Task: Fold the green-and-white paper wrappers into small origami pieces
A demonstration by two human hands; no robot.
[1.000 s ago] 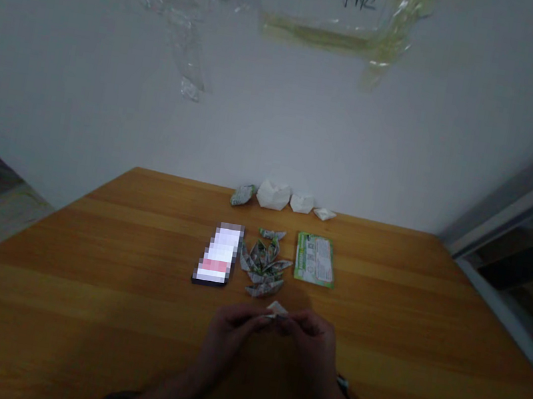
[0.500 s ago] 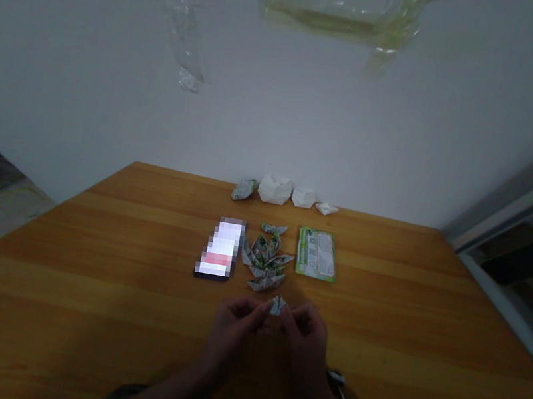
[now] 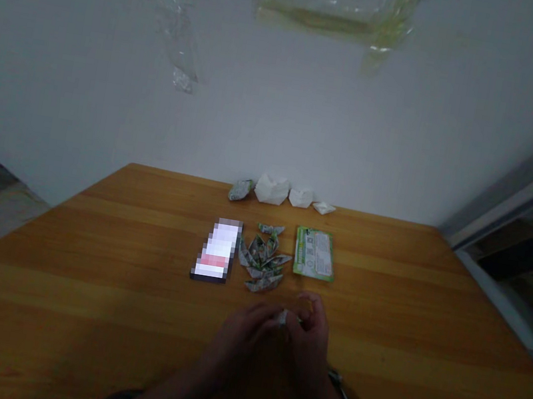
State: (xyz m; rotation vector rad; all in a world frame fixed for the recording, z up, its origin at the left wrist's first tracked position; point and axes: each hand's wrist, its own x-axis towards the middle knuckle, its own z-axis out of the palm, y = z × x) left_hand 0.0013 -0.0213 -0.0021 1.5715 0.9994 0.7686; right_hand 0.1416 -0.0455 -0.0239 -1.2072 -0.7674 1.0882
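Between my fingertips, just above the wooden table (image 3: 123, 339), is a small piece of folded printed paper (image 3: 283, 317), mostly covered by the fingers. My left hand (image 3: 249, 328) pinches it from the left. My right hand (image 3: 310, 334) grips it from the right, thumb against it and the index finger curled above. Beyond my hands lies a cluster of folded paper pieces (image 3: 262, 258), pointed, printed grey and green. One separate folded piece (image 3: 270, 229) sits at the cluster's far side.
Left of the cluster lies a phone (image 3: 217, 249) with a lit, blurred screen. To the right is a stack of green-edged printed sheets (image 3: 314, 253). Along the wall stand white folded papers (image 3: 272, 189) and a grey printed one (image 3: 240, 190). A metal-framed shelf (image 3: 511, 218) borders the right.
My left hand has turned so its back faces up, and the folded paper has tilted and is more hidden. My right index finger has lifted. The view has shifted slightly.
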